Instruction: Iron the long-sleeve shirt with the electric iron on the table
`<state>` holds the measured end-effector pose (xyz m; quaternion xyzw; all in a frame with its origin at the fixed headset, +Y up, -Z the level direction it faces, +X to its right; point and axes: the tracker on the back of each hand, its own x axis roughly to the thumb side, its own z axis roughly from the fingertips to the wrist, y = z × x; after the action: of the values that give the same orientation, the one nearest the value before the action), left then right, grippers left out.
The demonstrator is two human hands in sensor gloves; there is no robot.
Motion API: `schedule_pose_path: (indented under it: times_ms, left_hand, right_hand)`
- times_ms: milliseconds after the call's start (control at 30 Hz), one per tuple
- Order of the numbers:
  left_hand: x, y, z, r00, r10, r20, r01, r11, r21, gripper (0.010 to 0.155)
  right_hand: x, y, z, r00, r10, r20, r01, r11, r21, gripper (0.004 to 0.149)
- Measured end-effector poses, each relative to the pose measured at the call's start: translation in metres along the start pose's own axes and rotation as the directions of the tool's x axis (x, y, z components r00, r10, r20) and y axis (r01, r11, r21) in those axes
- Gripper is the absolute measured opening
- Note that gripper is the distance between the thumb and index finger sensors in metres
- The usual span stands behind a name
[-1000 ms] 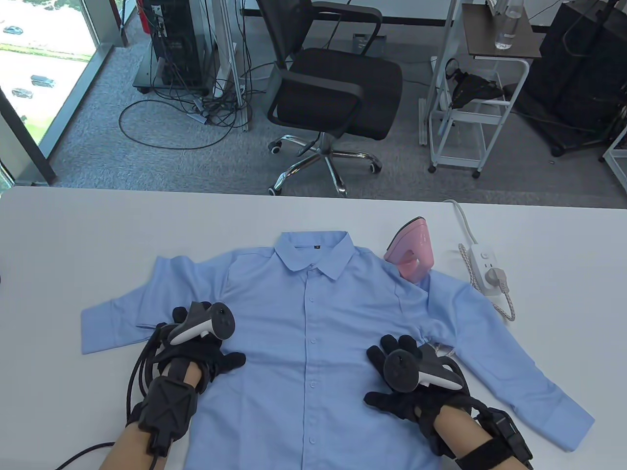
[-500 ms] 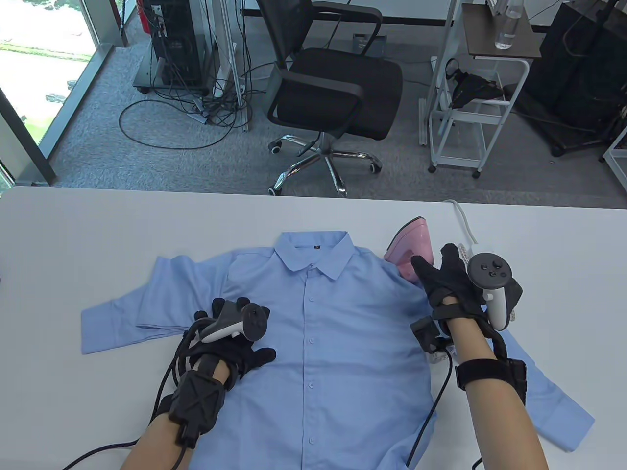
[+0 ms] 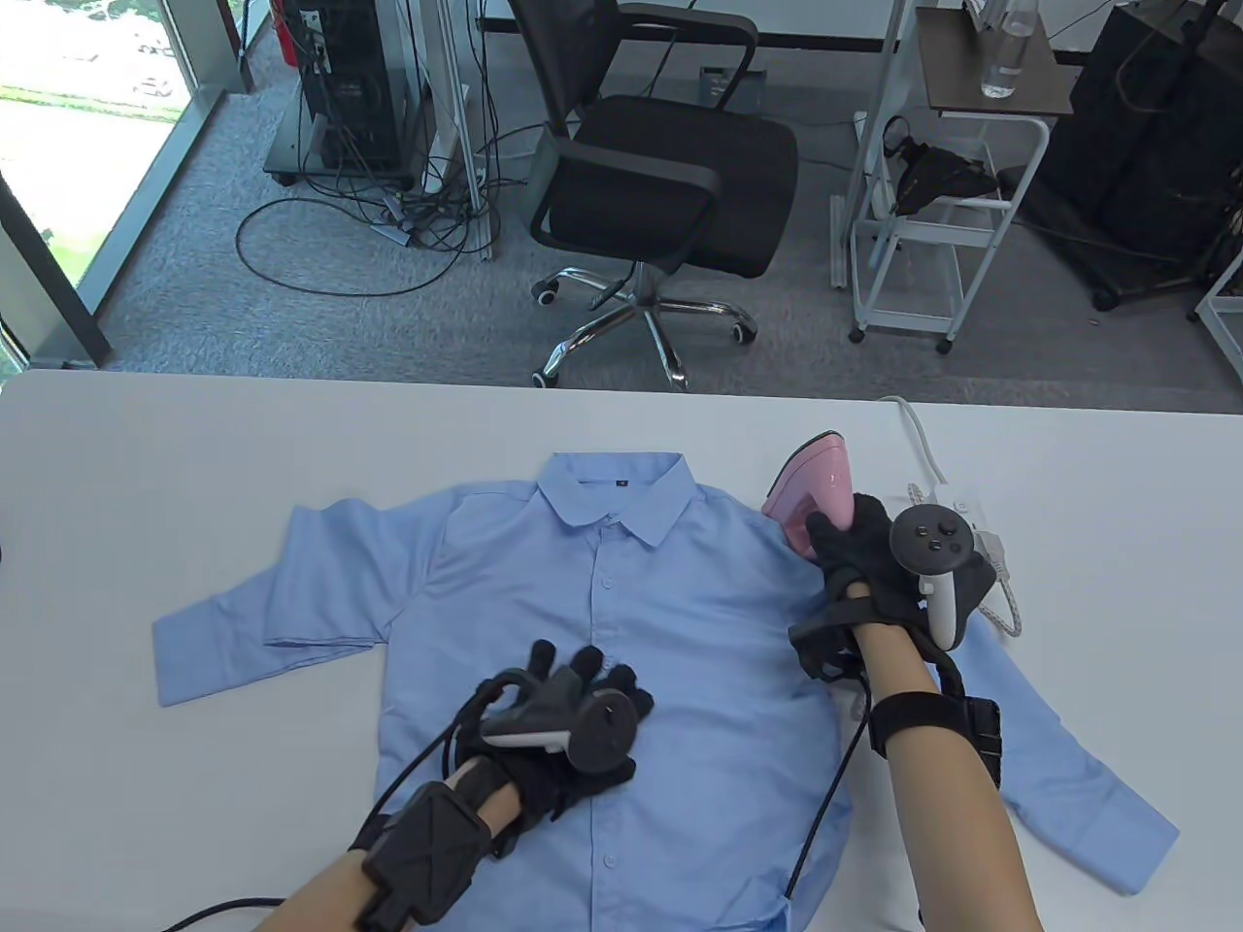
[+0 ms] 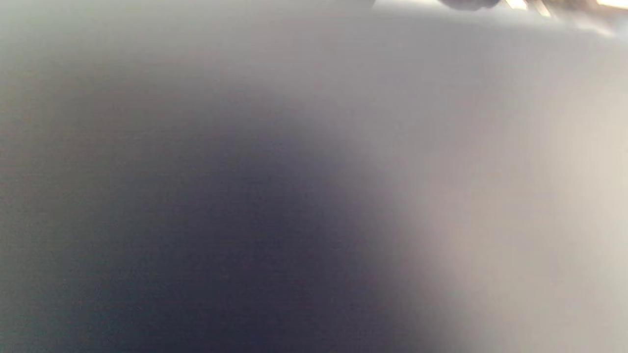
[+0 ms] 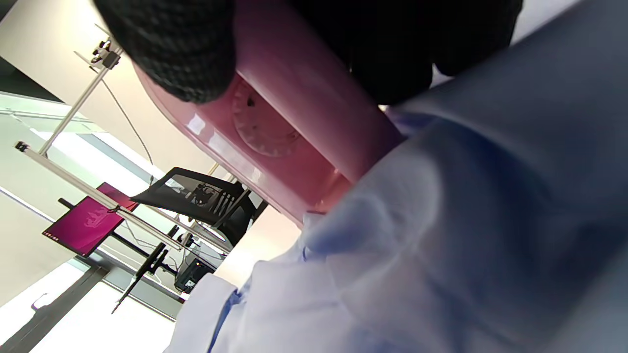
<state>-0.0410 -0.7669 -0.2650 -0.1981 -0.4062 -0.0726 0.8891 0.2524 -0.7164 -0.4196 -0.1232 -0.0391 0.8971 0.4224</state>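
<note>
White table (image 3: 146, 466): right hand (image 3: 864, 553) grips iron (image 3: 811, 481); lift it upright while flat, empty left hand (image 3: 573, 738) pins shirt (image 3: 602, 602).

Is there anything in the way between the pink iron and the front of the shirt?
Nothing visible. The right hand grips the iron at the shirt shoulder; the left hand lies flat lower down.

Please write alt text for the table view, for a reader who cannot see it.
A light blue long-sleeve shirt lies buttoned on a white table. The left hand rests flat on its front, and the right hand grips the pink electric iron beside the collar.
</note>
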Motion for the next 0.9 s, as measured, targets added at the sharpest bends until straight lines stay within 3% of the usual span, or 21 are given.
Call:
schedule_pose_path:
  times_ms: [67, 233, 367, 500, 567, 600, 633, 700, 800, 833, 900]
  left_hand:
    - [0.008, -0.001, -0.003, 0.998, -0.066, -0.005, 0.066, 0.997, -0.028, 0.080]
    - [-0.013, -0.008, -0.006, 0.991, 0.110, -0.080, -0.117, 0.989, -0.090, 0.082]
    - [-0.034, -0.007, -0.011, 0.988, 0.005, -0.157, -0.021, 0.995, -0.097, 0.082]
    - [-0.046, -0.002, -0.010, 0.967, 0.108, -0.230, -0.124, 0.991, -0.055, 0.083]
    - [-0.030, 0.005, -0.005, 0.957, 0.239, -0.166, -0.230, 0.970, 0.073, 0.082]
    - [-0.010, 0.009, -0.001, 0.962, 0.260, -0.086, -0.243, 0.955, 0.172, 0.080]
    - [0.003, 0.011, 0.001, 0.971, 0.235, -0.037, -0.223, 0.954, 0.200, 0.076]
    - [0.042, 0.012, 0.006, 0.993, 0.078, 0.086, -0.097, 0.967, 0.236, 0.069]
    - [0.093, 0.008, 0.013, 0.940, -0.222, 0.259, 0.150, 0.951, 0.272, 0.058]
    - [0.106, 0.007, 0.017, 0.917, -0.272, 0.292, 0.186, 0.938, 0.291, 0.056]
    - [0.129, 0.006, 0.027, 0.890, -0.221, 0.399, 0.114, 0.955, 0.274, 0.057]
  right_hand:
    - [0.009, -0.012, 0.005, 1.000, -0.004, 0.027, 0.005, 1.000, -0.013, 0.063]
    - [0.040, -0.071, 0.026, 0.991, -0.073, 0.109, 0.082, 0.993, -0.080, 0.063]
    - [0.069, -0.130, 0.049, 0.974, -0.097, 0.206, 0.136, 0.973, -0.185, 0.063]
    - [0.087, -0.149, 0.064, 0.953, -0.070, 0.296, 0.128, 0.975, -0.183, 0.064]
    - [0.094, -0.141, 0.067, 0.940, -0.004, 0.341, 0.064, 0.985, -0.163, 0.063]
    - [0.098, -0.128, 0.068, 0.924, 0.064, 0.378, -0.005, 0.988, -0.155, 0.064]
    - [0.100, -0.121, 0.069, 0.913, 0.098, 0.397, -0.041, 0.988, -0.148, 0.064]
    - [0.108, -0.093, 0.069, 0.861, 0.212, 0.461, -0.170, 0.977, -0.131, 0.065]
    - [0.121, -0.051, 0.072, 0.771, 0.345, 0.536, -0.335, 0.935, -0.119, 0.065]
    - [0.124, -0.038, 0.074, 0.745, 0.368, 0.556, -0.370, 0.922, -0.115, 0.065]
    - [0.129, -0.019, 0.075, 0.731, 0.364, 0.578, -0.384, 0.919, -0.093, 0.065]
